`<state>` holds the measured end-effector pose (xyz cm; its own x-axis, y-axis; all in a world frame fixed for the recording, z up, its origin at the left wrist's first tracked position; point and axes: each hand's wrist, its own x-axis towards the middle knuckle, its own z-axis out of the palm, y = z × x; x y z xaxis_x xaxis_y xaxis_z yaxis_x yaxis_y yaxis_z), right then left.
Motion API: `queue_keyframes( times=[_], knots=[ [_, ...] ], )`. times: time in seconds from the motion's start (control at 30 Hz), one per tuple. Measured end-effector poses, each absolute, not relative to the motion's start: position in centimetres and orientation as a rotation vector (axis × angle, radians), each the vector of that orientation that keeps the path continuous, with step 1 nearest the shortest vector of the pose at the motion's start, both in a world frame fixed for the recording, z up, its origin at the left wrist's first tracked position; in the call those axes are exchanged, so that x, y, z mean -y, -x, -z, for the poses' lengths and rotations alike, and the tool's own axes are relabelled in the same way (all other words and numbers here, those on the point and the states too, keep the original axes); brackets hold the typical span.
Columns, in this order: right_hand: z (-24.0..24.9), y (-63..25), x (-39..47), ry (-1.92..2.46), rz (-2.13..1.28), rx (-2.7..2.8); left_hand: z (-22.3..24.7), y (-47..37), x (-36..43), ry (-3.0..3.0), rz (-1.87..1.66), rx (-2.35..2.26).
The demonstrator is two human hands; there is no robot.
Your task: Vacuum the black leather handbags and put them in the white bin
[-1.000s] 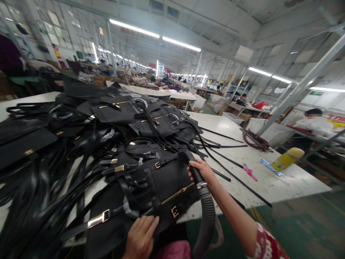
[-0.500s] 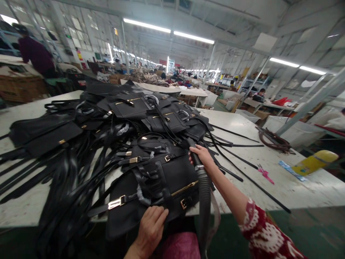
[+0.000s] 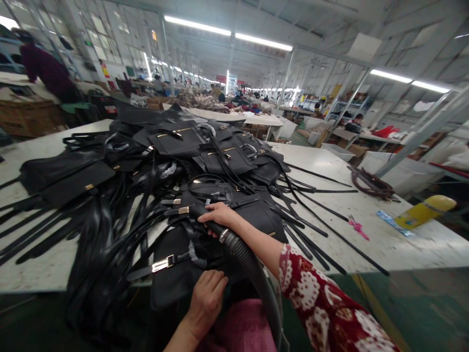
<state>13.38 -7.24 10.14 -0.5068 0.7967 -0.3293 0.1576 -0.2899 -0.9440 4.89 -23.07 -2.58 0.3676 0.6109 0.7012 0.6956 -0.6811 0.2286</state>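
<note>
My right hand (image 3: 220, 216) is wrapped round the black nozzle of a ribbed grey hose (image 3: 244, 252), over the middle of a black bag. The hose curves down toward my lap. At the near edge of the black bag (image 3: 176, 283), my left hand (image 3: 208, 296) is closed on its edge, with the fingertips partly hidden. That bag has gold buckles (image 3: 161, 264) and a handle wrapped in clear plastic (image 3: 196, 254). Behind it lies a large heap of black bags (image 3: 176, 139) with gold zips and long straps.
On the table (image 3: 318, 168) at the right are a coiled brown strap (image 3: 372, 186), pink snips (image 3: 358, 228), a blue-white packet (image 3: 394, 223) and a yellow bottle (image 3: 427, 211). Loose straps (image 3: 97, 259) hang over the front edge. A person (image 3: 46, 68) stands far left.
My right hand has moved left across the bag with the hose nozzle, and the hose now bends over the bag's right part. My left hand has stayed at the near edge.
</note>
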Motion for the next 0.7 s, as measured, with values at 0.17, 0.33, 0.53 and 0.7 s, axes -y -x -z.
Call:
queue_keyframes(
  times=[0.17,0.33,0.53,0.7],
  knots=[
    [-9.9,-14.3,7.4,1.182,-1.645,1.426,1.5,-2.9,24.3,2.442,1.104,1.431],
    [-9.2,-21.5,13.6,1.222,-1.632,1.374,1.7,-1.6,24.4,2.392,1.069,1.498],
    [-8.1,-27.2,23.9,1.288,-1.75,1.264,2.8,-2.0,24.0,2.41,1.063,1.601],
    [-7.2,-27.2,28.0,1.267,-1.854,1.333,2.3,-2.3,24.0,2.413,1.019,1.651]
  ],
)
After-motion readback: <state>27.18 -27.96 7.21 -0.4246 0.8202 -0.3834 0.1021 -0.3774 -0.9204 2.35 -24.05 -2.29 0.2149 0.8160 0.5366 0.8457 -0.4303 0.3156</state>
